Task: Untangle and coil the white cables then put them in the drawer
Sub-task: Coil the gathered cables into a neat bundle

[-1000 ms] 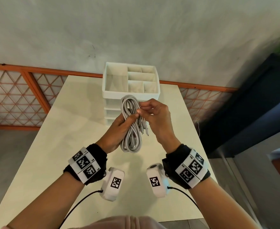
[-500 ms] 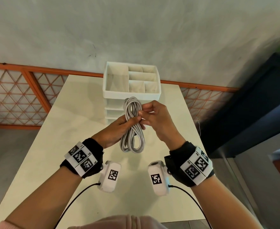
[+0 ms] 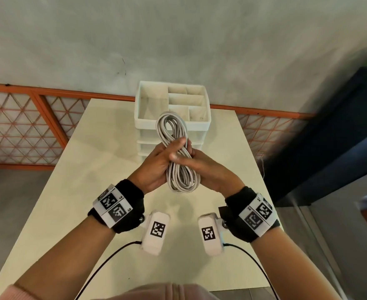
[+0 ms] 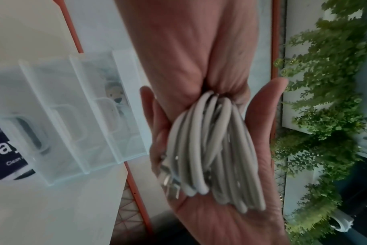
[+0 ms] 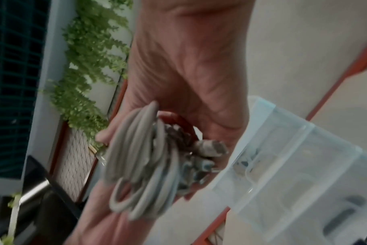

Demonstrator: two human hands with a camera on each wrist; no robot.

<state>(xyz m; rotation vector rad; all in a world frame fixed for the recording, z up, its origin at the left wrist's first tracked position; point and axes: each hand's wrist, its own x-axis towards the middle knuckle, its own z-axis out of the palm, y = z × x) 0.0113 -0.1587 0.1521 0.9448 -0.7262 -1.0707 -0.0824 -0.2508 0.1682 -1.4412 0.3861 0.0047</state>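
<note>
The white cable bundle (image 3: 172, 128) is coiled and twisted into a figure-eight, held upright above the table. My left hand (image 3: 156, 165) grips its waist from the left, fingers wrapped over the crossing. My right hand (image 3: 206, 169) grips the lower loop from the right, thumb laid across the strands. The connector ends (image 4: 168, 180) lie against the coil (image 4: 210, 149) inside the palms; the right wrist view shows them too, blurred, beside the strands (image 5: 136, 157). The white drawer unit (image 3: 199, 124) stands right behind the bundle, with an open compartment tray on top and its drawers (image 3: 146, 135) pushed in.
The cream table (image 3: 91, 191) ends at an orange lattice railing (image 3: 26, 131) to the left and behind. A dark blue cabinet (image 3: 329, 137) stands off the right edge. Small items show through the translucent drawer fronts (image 4: 73, 116). Green plants (image 4: 325, 116) hang beyond the railing.
The long oval coil has been twisted into a figure-eight. My right hand has gone from pinching the loose ends at mid-coil to gripping the lower loop, and both hands have closed together.
</note>
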